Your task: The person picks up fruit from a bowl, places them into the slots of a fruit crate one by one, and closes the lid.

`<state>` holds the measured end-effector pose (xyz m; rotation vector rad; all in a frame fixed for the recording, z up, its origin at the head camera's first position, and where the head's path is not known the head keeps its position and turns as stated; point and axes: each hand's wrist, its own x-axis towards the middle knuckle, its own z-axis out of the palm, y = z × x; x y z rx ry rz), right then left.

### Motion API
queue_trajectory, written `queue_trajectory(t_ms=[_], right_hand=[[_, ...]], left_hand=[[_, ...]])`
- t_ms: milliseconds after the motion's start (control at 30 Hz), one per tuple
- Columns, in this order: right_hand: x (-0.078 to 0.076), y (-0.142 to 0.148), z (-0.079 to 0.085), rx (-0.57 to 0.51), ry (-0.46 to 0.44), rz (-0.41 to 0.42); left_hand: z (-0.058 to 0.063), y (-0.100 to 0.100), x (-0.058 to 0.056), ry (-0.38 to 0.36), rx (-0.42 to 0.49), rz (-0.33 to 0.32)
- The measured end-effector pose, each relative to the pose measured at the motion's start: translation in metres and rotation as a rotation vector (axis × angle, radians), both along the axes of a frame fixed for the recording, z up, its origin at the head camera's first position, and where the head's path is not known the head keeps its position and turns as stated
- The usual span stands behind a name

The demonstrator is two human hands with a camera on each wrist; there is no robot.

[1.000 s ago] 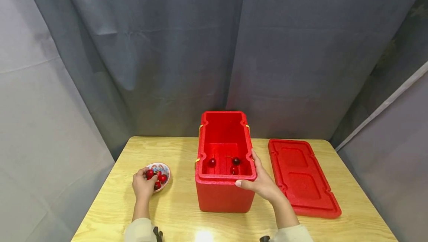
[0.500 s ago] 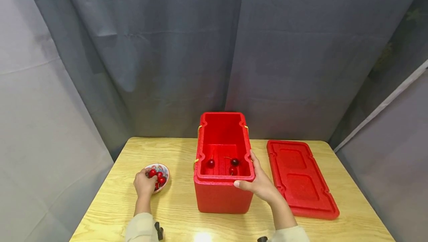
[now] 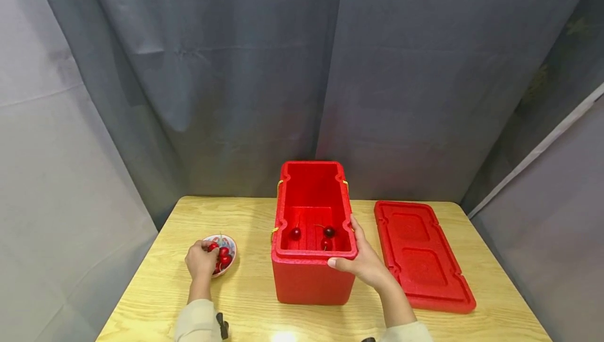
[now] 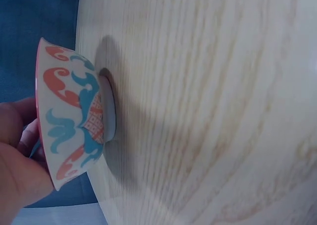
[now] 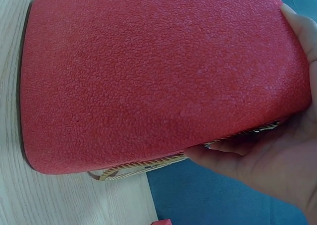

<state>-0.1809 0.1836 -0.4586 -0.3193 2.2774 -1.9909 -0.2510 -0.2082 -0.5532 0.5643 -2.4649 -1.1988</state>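
The left hand [image 3: 200,262] bends over the rim of the bowl [image 4: 72,116] beneath it; whether it pinches the nearest cherry [image 3: 214,246], I cannot tell. Pressing that rim could tip the bowl. Rightward, the right hand [image 3: 367,262] grips the red box [image 3: 311,282]; a tug could roll the cherries inside [image 3: 329,232].

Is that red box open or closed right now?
The red box is open: its lid lies on the table beside it, and cherries show inside through the uncovered top.
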Motion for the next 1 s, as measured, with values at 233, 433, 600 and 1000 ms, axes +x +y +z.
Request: queue_trajectory(t_ms=[233,433,600,1000], right_hand=[[0.001,-0.002,0.001,0.006,-0.009,-0.026],[0.002,-0.002,0.002,0.004,0.001,-0.014],[0.001,-0.002,0.002,-0.009,0.006,-0.003],[0.000,-0.001,0.000,-0.016,-0.015,-0.002]], left_hand=[[0.000,0.000,-0.002,-0.010,-0.011,-0.021],[-0.001,0.001,-0.004,-0.029,-0.049,-0.021],[-0.003,0.001,-0.002,0.006,-0.027,-0.007],[0.006,0.021,0.020,0.211,0.138,0.056]])
